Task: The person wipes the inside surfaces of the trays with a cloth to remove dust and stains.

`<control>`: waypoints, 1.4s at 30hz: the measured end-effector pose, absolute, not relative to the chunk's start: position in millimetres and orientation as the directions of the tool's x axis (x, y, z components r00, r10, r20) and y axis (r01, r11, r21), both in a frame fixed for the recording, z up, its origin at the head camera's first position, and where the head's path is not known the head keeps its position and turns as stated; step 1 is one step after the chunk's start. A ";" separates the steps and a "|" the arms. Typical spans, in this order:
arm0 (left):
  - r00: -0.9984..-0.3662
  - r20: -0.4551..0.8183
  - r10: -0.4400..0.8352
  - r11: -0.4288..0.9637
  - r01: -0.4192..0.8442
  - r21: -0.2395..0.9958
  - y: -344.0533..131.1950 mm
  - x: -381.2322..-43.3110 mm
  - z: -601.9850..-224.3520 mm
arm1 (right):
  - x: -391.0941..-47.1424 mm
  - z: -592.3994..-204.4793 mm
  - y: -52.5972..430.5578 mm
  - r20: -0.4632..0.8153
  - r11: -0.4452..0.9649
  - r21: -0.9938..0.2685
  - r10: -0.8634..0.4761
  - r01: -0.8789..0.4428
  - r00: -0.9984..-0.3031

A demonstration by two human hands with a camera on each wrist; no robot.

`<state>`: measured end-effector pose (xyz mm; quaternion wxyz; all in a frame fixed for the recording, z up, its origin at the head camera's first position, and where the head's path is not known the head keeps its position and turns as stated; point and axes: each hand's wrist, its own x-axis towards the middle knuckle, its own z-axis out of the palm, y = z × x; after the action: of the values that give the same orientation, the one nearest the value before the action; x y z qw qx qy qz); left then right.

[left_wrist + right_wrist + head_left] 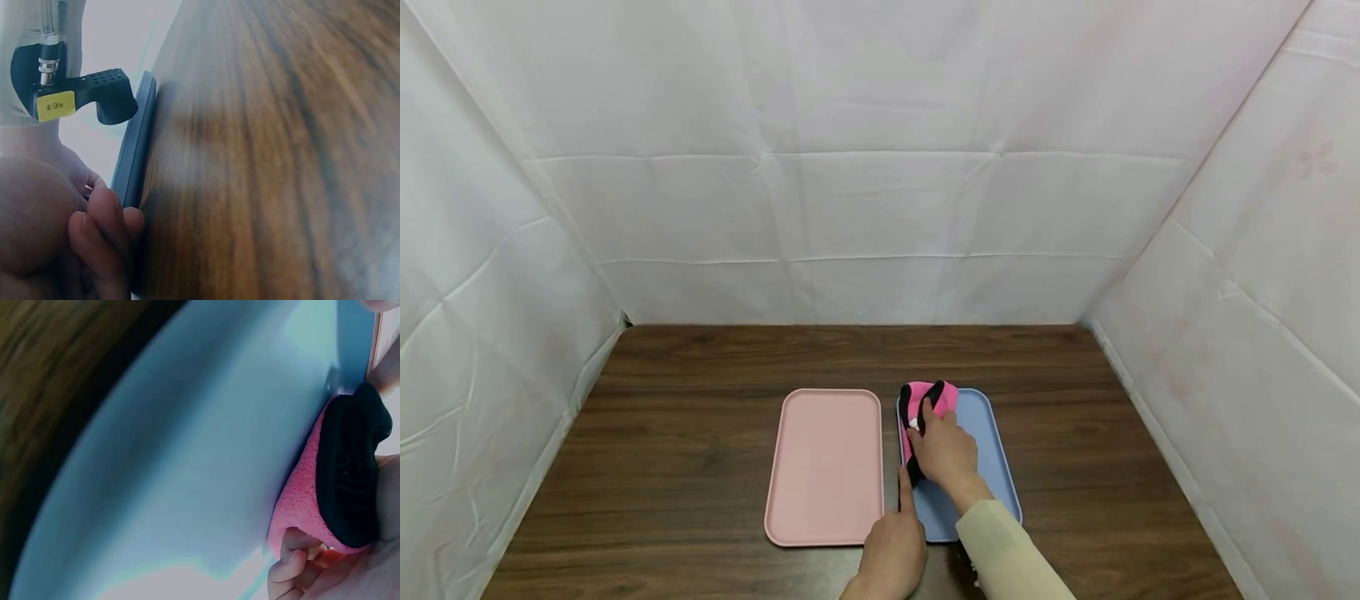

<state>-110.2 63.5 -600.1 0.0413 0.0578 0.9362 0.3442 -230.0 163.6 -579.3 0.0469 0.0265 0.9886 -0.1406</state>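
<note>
A pink and black sock (914, 417) lies along the left side of a blue tray (996, 467). My right hand (949, 454) rests on the sock, its index finger stretched out over the upper part. In the right wrist view, the sock's black opening (350, 472) faces the camera, and bent fingers (290, 569) lie against the pink fabric. My left hand (892, 550) is near the tray's lower left edge. Its index finger points straight up toward the sock's lower black end; whether it touches cannot be seen. The left wrist view shows other fingers (103, 228) loosely bent beside the tray edge.
To the left stands a pink tray (826, 467), close alongside the blue one. Both are on a dark wooden table (685, 433). White cloth walls (865, 208) enclose the back and sides. A wrist camera (100, 94) sits on the right forearm.
</note>
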 end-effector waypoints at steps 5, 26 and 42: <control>-0.988 -0.024 0.154 0.763 0.103 0.638 62.7 -109.7 -600.2 | -232.9 -579.2 175.0 -0.107 0.958 -0.285 0.002 0.033 -0.994; -0.991 -0.011 0.133 0.758 0.095 0.645 63.6 -109.0 -600.4 | -230.5 -573.6 208.2 -0.090 0.955 -0.296 -0.046 -0.017 -0.995; -0.991 0.002 0.133 0.746 0.101 0.658 62.1 -109.6 -600.3 | -229.1 -573.5 228.9 -0.116 0.958 -0.284 0.010 0.043 -0.993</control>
<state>-109.6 62.1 -600.3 0.0227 0.0626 0.9341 0.3508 -229.1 228.9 -573.5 0.0566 0.0134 0.9878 -0.1443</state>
